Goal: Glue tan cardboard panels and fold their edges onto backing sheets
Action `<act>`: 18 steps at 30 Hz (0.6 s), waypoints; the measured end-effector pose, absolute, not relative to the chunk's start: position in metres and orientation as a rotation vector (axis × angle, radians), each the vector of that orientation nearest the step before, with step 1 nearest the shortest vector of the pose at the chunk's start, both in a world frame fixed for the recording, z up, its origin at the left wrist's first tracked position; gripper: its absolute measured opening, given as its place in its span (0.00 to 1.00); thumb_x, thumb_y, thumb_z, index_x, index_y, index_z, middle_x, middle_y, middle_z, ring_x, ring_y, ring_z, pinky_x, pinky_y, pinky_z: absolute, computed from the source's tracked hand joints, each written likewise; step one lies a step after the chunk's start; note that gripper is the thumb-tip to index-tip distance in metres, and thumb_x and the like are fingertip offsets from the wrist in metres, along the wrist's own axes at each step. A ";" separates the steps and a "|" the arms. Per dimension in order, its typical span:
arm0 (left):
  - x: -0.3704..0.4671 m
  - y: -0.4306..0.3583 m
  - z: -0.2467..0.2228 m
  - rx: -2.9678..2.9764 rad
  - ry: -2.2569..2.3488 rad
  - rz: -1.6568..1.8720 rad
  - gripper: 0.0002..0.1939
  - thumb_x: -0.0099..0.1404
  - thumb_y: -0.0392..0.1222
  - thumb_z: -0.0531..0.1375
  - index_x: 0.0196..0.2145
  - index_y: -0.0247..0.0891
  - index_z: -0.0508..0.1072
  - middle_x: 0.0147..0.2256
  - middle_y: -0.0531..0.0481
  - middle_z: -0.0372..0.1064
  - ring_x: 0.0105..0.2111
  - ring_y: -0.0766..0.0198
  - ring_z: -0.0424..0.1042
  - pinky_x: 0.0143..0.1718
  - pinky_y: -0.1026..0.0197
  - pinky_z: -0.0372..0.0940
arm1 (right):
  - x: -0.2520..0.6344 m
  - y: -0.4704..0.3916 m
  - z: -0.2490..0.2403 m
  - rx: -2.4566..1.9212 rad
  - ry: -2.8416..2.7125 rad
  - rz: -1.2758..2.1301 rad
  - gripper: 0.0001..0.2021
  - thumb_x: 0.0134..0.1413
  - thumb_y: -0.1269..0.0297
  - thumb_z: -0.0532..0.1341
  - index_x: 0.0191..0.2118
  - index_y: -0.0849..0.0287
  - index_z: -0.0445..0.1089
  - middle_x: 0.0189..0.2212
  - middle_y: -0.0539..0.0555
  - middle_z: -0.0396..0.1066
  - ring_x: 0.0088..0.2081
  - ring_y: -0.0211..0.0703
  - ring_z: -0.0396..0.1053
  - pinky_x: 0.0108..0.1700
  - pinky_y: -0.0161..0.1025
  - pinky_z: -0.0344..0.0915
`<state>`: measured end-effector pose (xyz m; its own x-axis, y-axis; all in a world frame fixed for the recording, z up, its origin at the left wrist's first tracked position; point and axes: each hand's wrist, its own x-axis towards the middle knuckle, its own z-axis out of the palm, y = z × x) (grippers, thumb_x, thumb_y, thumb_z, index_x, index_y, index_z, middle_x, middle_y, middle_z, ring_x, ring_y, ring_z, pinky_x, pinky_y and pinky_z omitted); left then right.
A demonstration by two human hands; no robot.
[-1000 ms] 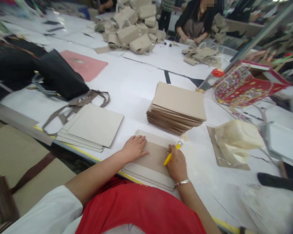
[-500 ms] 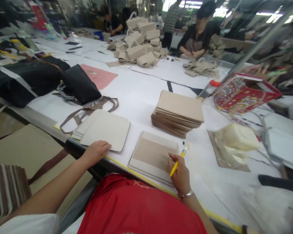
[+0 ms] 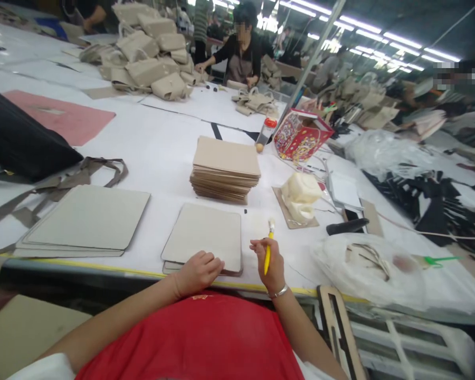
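Observation:
My left hand (image 3: 201,270) has its curled fingers on the front edge of a light grey panel (image 3: 206,232) with rounded corners. That panel lies over another one, whose edges peek out at the front and right. In my right hand (image 3: 272,264) is a brush (image 3: 271,226) with a yellow handle, its pale bristles pointing up and away from me, just right of the panel. Further left lies a small pile of similar grey panels (image 3: 87,216). Behind the middle panel stands a tall stack of tan sheets (image 3: 226,158).
A cream plastic container (image 3: 302,189) rests on a board to the right, near a black-handled tool (image 3: 347,226) and a plastic bag (image 3: 364,269). Beyond are a red patterned box (image 3: 298,137) and a jar (image 3: 266,132). Beige bags (image 3: 146,53) are heaped before a co-worker (image 3: 241,53).
My left hand has moved from the left pile to the middle panel, where a grey face now covers the tan surface. My right hand has drawn off it with the brush. The view turned right.

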<state>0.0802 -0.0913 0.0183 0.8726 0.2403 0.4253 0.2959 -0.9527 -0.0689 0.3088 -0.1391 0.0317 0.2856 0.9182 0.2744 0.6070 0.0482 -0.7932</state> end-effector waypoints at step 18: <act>0.095 -0.058 0.029 -3.093 -1.060 -0.429 0.42 0.49 0.70 0.55 0.54 0.40 0.61 0.55 0.40 0.60 0.51 0.48 0.60 0.51 0.46 0.54 | 0.355 -0.059 0.176 -1.102 -1.045 0.759 0.16 0.57 0.52 0.50 0.37 0.57 0.68 0.17 0.44 0.49 0.16 0.31 0.48 0.16 0.30 0.45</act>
